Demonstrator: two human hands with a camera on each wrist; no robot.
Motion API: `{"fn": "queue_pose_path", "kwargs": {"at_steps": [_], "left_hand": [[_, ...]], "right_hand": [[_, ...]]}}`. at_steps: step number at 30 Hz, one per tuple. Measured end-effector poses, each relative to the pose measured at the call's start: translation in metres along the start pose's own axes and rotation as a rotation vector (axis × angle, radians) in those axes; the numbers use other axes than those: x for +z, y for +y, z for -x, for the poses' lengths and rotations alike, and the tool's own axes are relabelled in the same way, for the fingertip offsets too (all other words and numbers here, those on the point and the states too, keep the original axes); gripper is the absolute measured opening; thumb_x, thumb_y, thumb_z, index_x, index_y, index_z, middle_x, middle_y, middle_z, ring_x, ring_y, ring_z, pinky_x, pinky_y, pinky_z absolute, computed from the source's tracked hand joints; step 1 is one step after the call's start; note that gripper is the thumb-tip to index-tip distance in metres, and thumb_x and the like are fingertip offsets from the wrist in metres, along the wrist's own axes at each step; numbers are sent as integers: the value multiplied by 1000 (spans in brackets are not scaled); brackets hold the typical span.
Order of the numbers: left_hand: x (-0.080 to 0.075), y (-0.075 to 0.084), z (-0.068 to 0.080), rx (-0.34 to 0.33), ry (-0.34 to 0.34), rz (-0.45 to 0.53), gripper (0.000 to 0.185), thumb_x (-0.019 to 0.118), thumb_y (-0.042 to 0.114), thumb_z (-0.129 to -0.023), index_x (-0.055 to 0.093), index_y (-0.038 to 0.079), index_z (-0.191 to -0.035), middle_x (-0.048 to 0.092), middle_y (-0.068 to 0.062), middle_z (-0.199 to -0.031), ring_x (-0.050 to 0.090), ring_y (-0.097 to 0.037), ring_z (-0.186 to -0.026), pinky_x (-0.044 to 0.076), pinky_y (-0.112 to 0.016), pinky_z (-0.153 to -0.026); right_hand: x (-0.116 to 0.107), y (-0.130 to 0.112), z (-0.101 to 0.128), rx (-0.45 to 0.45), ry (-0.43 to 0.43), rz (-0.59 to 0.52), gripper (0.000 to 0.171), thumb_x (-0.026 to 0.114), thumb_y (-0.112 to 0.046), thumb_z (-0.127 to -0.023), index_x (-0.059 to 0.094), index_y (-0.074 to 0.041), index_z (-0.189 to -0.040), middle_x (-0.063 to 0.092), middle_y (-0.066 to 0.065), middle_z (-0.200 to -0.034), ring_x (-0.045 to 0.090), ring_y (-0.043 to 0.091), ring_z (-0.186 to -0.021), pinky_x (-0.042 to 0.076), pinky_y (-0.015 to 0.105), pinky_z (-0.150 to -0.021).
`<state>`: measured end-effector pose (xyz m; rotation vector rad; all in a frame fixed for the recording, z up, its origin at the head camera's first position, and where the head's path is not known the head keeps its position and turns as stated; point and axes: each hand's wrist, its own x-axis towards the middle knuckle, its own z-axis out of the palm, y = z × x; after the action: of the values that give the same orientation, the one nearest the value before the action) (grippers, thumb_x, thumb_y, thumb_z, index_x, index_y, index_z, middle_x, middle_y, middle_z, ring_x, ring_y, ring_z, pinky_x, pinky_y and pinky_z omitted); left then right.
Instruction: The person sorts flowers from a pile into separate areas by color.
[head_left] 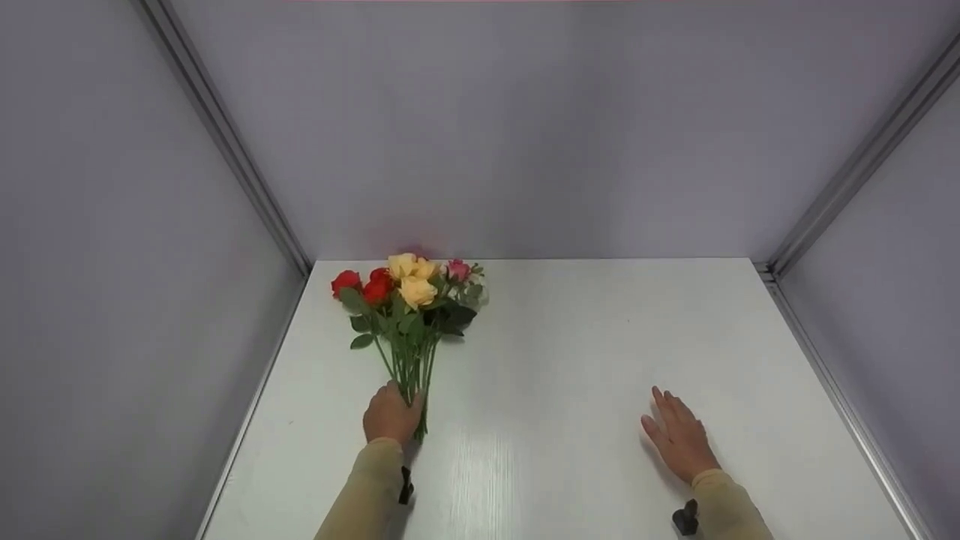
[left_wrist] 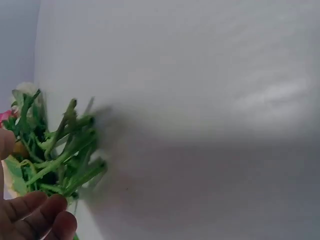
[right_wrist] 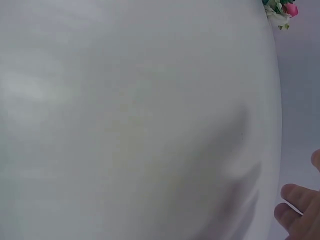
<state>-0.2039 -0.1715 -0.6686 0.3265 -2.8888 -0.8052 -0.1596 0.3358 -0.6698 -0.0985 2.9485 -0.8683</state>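
A bouquet of flowers [head_left: 405,330] is at the left of the white table, its red, yellow and pink blooms pointing to the back wall. Around the lower part of its green stems [left_wrist: 75,155] is my left hand [head_left: 391,414], thumb on one side and fingers on the other. The cut stem ends stick out below the hand. Farther right, my right hand [head_left: 679,435] hovers low over the table with fingers spread and nothing in it. Its fingertips [right_wrist: 297,197] show at the edge of the right wrist view.
The white table [head_left: 555,375] spans the space between grey side panels [head_left: 112,300] and a grey back panel [head_left: 525,127]. Metal rails [head_left: 832,405] run along its sides. Each sleeved wrist carries a small black device [head_left: 685,517].
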Motion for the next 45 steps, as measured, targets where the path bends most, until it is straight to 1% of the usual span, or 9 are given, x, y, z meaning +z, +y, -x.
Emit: {"fn": "queue_pose_path", "kwargs": {"at_steps": [4,9,17,24,30,34,37,41,45], "left_hand": [[6,-4,-2,-9,-2,-36,37,66,33,-90,61,-2,-100,61,-13,-83,63,-31,-78,50,-48,-68],[8,-7,-3,-15,16,-14,20,62,21,-93,62,1,-91,60,-11,-79,63,-29,-75,50,-46,-67],[-4,-8,-3,-71,-9,39,20,52,16,-96,61,-1,-91,63,-12,-76,65,-29,-70,50,-46,-62],[-20,0,-6,-151,-69,303,29,47,21,-98,61,-1,-112,64,-8,-84,59,-20,-70,48,-41,-67],[-32,17,1,-142,-79,532,37,44,32,-103,61,-1,-105,59,-11,-90,53,-23,-81,43,-40,-73],[-33,34,6,-149,-106,636,44,44,39,-102,60,-1,-110,61,-13,-102,55,-23,-92,45,-41,-80],[-30,47,11,-157,-139,710,41,49,40,-100,62,0,-105,61,-12,-99,55,-22,-87,46,-39,-75],[-24,62,18,-161,-191,793,31,56,33,-98,61,3,-94,59,-9,-83,51,-19,-72,43,-33,-63],[-18,76,24,-146,-270,873,28,59,30,-96,59,2,-99,61,-9,-80,52,-16,-67,43,-30,-59]], "right_hand": [[9,-6,0,-10,6,5,71,31,-56,-100,20,-10,-153,21,23,-154,13,44,-141,7,67,-105],[16,-13,0,-24,15,1,70,33,-55,-100,21,-10,-153,23,23,-154,15,43,-141,9,66,-106],[22,-20,3,-26,4,-10,64,37,-46,-102,21,-11,-153,24,21,-154,16,42,-141,9,68,-104],[20,-17,7,-66,50,-43,59,40,-39,-103,26,-9,-152,27,23,-152,20,43,-139,11,64,-106],[23,-15,19,-58,50,-76,56,42,-34,-103,28,-7,-150,30,22,-151,22,43,-139,13,59,-108],[25,-18,19,-61,63,-94,55,41,-33,-104,31,-5,-149,32,22,-150,24,41,-138,15,58,-109],[24,-27,17,-85,78,-100,53,43,-34,-103,36,-5,-147,35,21,-148,27,40,-137,18,57,-109],[23,-49,13,-103,84,-101,49,47,-38,-101,48,-7,-139,46,17,-142,36,38,-133,26,56,-106],[24,-77,10,-100,57,-122,46,48,-44,-99,58,-10,-129,58,6,-128,52,28,-121,39,49,-99]]}}
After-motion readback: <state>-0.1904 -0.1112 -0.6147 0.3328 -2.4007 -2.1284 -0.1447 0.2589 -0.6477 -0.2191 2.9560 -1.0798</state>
